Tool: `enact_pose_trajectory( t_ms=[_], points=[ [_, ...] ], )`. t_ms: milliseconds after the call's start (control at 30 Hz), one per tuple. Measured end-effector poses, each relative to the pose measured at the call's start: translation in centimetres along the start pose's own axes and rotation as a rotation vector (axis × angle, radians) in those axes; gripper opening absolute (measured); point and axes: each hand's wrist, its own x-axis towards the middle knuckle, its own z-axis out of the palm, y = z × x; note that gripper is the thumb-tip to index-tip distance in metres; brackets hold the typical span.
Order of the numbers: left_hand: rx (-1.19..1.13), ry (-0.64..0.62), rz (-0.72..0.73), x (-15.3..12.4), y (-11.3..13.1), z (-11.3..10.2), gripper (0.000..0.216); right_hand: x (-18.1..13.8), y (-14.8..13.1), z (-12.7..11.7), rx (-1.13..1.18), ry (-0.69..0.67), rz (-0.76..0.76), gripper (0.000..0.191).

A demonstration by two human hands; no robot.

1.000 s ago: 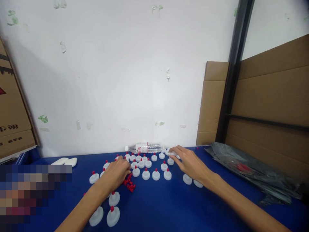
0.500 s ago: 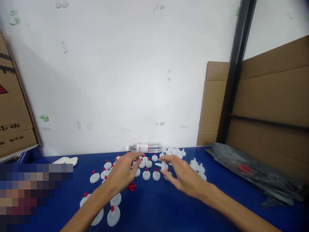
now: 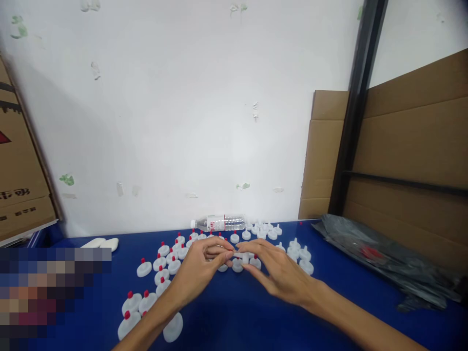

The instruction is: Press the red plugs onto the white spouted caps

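My left hand (image 3: 199,270) and my right hand (image 3: 280,273) meet above the middle of the blue table (image 3: 234,317). Between their fingertips sits a small white nozzle cap (image 3: 244,257), pinched by my right hand. My left fingers are pinched against its left end, on something too small to name. Under and around the hands lie several white caps with red tips (image 3: 161,263). More white caps without red tips (image 3: 300,253) lie to the right.
A clear water bottle (image 3: 219,223) lies on its side at the wall. Two white oblong pieces (image 3: 98,242) lie at the far left. A black plastic bag (image 3: 380,258) covers the table's right side. Cardboard sheets (image 3: 409,146) lean behind it.
Both hands left the table and came together at the centre. My right hand carried a white cap in from the right group; my left hand came up from the small red pieces.
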Motion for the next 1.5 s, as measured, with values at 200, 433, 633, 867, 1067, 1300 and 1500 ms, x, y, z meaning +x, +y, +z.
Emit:
enact_pose_trajectory(
  t_ms=[200,433,633,867,1067,1300,1500],
  points=[
    [-0.083,0.029,-0.018,-0.1,-0.1,0.7,0.025,0.0,0.0,0.0,-0.003,0.048,-0.033,0.033],
    [0.033,-0.015,-0.027,-0.2,0.5,1.0,0.024,-0.2,0.2,0.3,-0.006,0.053,-0.046,0.037],
    [0.168,-0.043,0.089,-0.6,0.2,1.5,0.041,-0.3,-0.2,0.6,0.132,0.094,0.034,0.029],
    [0.287,-0.045,0.115,-0.9,0.3,1.5,0.041,-0.3,-0.5,1.3,0.176,0.123,0.048,0.024],
    [0.647,0.015,0.140,-0.6,0.7,0.1,0.034,0.4,-0.4,0.9,0.018,-0.017,0.075,0.021],
    [0.963,-0.108,-0.010,-0.6,-0.4,-3.8,0.019,-0.2,1.8,0.4,-0.115,-0.088,0.264,0.042],
    [0.929,-0.241,-0.215,-1.2,0.5,-4.2,0.010,-0.6,2.5,0.5,-0.073,-0.389,0.297,0.048]
  ],
)
